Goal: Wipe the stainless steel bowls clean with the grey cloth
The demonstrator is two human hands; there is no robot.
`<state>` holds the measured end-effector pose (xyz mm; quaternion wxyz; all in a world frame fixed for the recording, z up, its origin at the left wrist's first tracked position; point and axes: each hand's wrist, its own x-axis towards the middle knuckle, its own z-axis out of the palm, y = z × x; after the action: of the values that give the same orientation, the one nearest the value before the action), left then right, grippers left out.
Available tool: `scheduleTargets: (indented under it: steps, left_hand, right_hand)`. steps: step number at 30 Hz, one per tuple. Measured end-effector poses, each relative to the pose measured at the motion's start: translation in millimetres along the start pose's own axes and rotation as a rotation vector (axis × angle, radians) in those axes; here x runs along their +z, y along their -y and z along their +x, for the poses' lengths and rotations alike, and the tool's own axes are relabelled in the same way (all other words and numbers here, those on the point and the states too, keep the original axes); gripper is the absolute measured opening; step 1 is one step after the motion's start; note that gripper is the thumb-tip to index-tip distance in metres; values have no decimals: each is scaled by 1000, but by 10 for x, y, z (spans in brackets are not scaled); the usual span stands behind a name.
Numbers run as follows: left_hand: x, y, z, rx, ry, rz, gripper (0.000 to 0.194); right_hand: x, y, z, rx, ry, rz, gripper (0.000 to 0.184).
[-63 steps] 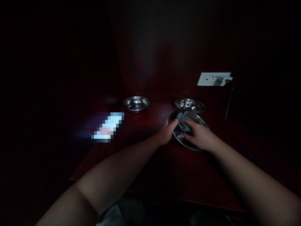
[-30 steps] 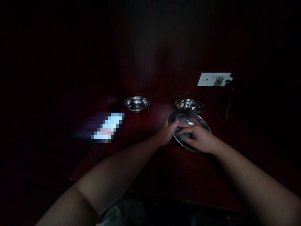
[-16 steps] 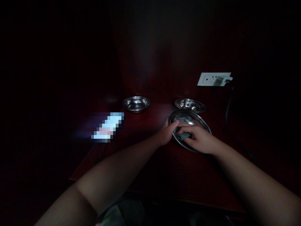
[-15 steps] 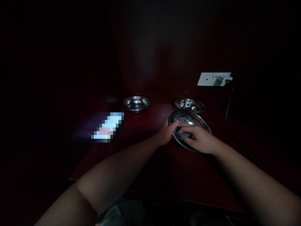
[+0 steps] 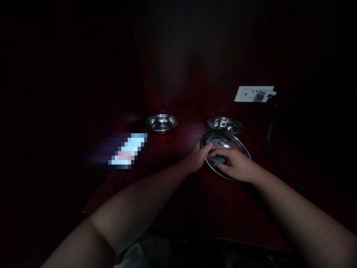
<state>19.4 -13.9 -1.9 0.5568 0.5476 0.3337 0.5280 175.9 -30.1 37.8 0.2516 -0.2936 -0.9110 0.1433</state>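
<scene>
A shiny metal bowl (image 5: 242,146) is tilted toward me over the dark red table. My left hand (image 5: 198,156) grips its left rim, with the thumb over the edge and the other fingers hidden behind it. Inside the bowl, my right hand (image 5: 235,163) is closed around a bunched grey-green cloth (image 5: 218,160), whose end sticks out below the fingers. The cloth is pressed to the bowl's inner surface. Behind this bowl sits a second metal bowl (image 5: 225,125), and a third metal bowl (image 5: 161,123) stands farther left.
A lit, pixelated phone-like screen (image 5: 128,150) lies on the left of the table (image 5: 178,208), with a thin cable beneath it. On the back wall is a white socket (image 5: 252,94) with a plug, its dark cord (image 5: 270,130) hanging down at right.
Almost nothing differs. My right hand and the cloth have shifted very slightly inside the bowl; the left hand keeps its hold on the rim.
</scene>
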Motion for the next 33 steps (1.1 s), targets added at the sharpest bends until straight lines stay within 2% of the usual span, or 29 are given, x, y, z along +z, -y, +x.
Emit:
scheduleTargets:
  steps: [33]
  left_hand:
    - [8,-5,-1,13,-10,-17,44]
  right_hand:
    - [-8,27,2,2,-6,-11,34]
